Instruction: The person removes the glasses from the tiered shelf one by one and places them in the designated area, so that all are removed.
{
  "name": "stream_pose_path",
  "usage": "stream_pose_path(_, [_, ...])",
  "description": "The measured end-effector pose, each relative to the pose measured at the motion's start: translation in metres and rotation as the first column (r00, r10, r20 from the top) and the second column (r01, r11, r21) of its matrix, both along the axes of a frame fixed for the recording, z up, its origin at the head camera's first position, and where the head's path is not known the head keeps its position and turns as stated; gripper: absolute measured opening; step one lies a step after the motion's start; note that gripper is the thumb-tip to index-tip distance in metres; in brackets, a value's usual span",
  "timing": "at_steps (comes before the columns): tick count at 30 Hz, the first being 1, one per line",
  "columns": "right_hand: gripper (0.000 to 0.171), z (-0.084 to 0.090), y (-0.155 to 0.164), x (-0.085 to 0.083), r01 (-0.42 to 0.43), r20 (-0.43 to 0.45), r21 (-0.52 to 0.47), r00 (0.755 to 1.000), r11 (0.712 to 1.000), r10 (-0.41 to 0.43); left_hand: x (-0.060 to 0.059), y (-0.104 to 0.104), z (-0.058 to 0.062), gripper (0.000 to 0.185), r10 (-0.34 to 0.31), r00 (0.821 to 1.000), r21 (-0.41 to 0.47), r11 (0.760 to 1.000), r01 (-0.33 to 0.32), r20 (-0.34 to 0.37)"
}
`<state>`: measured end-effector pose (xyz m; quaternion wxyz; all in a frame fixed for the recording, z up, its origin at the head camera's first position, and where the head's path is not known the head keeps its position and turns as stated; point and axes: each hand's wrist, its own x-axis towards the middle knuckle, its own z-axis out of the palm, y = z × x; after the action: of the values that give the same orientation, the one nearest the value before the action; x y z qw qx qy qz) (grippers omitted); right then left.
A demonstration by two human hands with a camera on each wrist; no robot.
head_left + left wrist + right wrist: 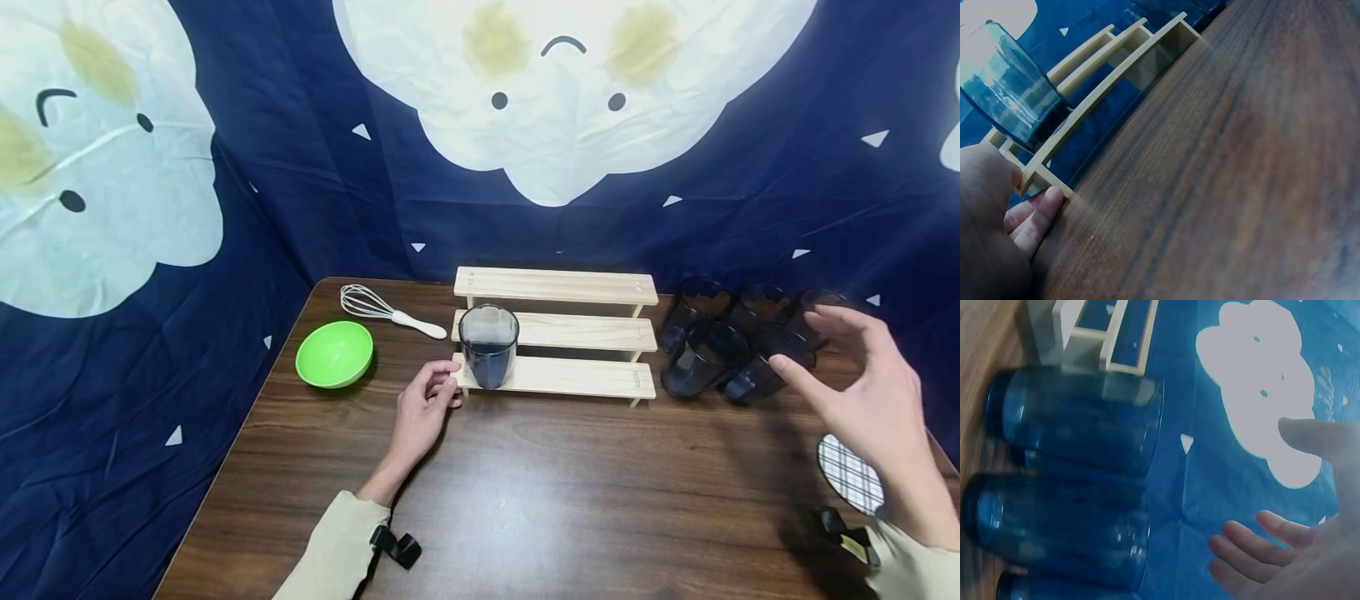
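Nearest the camera, the right hand (873, 400) hovers above the table (525, 500), right of the wooden stepped rack (555, 333), fingers spread and holding nothing. Going from the left: a green bowl (334, 353) and a whisk (390, 311) lie left of the rack. The left hand (423, 408) rests with curled fingers touching the rack's lower left corner. One dark tumbler (488, 344) stands on the bottom step's left end. Clustered tumblers (738, 340) stand just right of the rack, below the right hand's fingertips.

one dark translucent tumbler (488, 345) stands upright at the left end of the lowest step of a three-tier wooden rack (570, 333), while a cluster of matching tumblers (738, 342) stands just right of it.
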<state>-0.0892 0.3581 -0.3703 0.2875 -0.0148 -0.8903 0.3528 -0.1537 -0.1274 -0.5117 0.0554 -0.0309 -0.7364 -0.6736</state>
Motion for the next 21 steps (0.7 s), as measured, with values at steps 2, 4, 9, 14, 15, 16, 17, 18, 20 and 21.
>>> stream_pose_path(2, [0.079, 0.002, -0.007, -0.001, -0.018, -0.025, -0.031, 1.0, 0.999, 0.017, 0.0, 0.0, 0.0, 0.022, 0.003, 1.0, -0.004, 1.0, -0.003, 0.001])
stream_pose_path(4, [0.077, 0.004, -0.014, -0.002, -0.031, -0.041, -0.069, 0.999, 0.997, 0.029, -0.001, 0.0, 0.0, 0.022, 0.003, 1.0, -0.003, 1.0, -0.003, 0.004])
stream_pose_path(9, [0.071, 0.006, -0.029, -0.005, -0.053, -0.06, -0.144, 0.997, 0.988, 0.044, 0.0, 0.0, 0.0, 0.022, 0.001, 1.0, -0.004, 1.0, -0.001, 0.01])
stream_pose_path(14, [0.069, 0.006, -0.043, -0.008, -0.096, -0.088, -0.185, 0.993, 0.978, 0.081, 0.001, 0.0, 0.001, 0.022, 0.005, 1.0, -0.008, 1.0, -0.005, 0.013])
stream_pose_path(15, [0.068, 0.006, -0.046, -0.009, -0.103, -0.093, -0.193, 0.992, 0.976, 0.086, 0.001, 0.0, 0.001, 0.022, 0.004, 1.0, -0.007, 1.0, -0.004, 0.012])
stream_pose_path(16, [0.066, 0.006, -0.049, -0.01, -0.11, -0.096, -0.195, 0.991, 0.975, 0.092, 0.0, 0.0, 0.001, 0.022, 0.004, 1.0, -0.007, 1.0, -0.004, 0.013])
stream_pose_path(17, [0.065, 0.006, -0.052, -0.011, -0.116, -0.098, -0.197, 0.99, 0.974, 0.098, 0.0, 0.0, 0.001, 0.022, 0.003, 1.0, -0.007, 1.0, -0.003, 0.012])
stream_pose_path(18, [0.063, 0.006, -0.055, -0.012, -0.126, -0.1, -0.2, 0.989, 0.972, 0.107, 0.0, 0.0, 0.001, 0.022, 0.005, 1.0, -0.009, 1.0, -0.005, 0.009])
stream_pose_path(20, [0.062, 0.006, -0.061, -0.014, -0.145, -0.108, -0.201, 0.986, 0.969, 0.125, 0.0, 0.0, 0.0, 0.021, 0.004, 1.0, -0.007, 1.0, -0.004, 0.003])
stream_pose_path(21, [0.061, 0.006, -0.064, -0.015, -0.156, -0.113, -0.204, 0.984, 0.966, 0.135, 0.0, 0.001, -0.001, 0.021, 0.003, 1.0, -0.009, 1.0, -0.003, 0.003])
